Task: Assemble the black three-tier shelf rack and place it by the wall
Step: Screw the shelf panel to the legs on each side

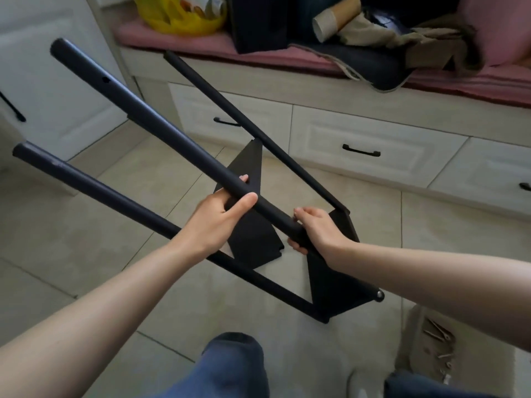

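Above the floor, just in front of the drawers, the rack was held tilted and only part built. One shelf sat at the end farthest from the drawers, with three poles reaching up and away from it, their far ends bare. The left hand was wrapped round the nearest pole partway along, thumb on top. The right hand gripped the same pole's lower end, right where it met the shelf corner, so that joint was probably being seated or checked. A second black panel showed between the drawers and the hands; whether it lay loose or was fixed could not be told. Screws lay well back from the drawers, beside the knees. By my reading the first tier was roughly done, while a fourth pole was not visible, two tiers remained to be fitted, and standing it by the wall was still to come.
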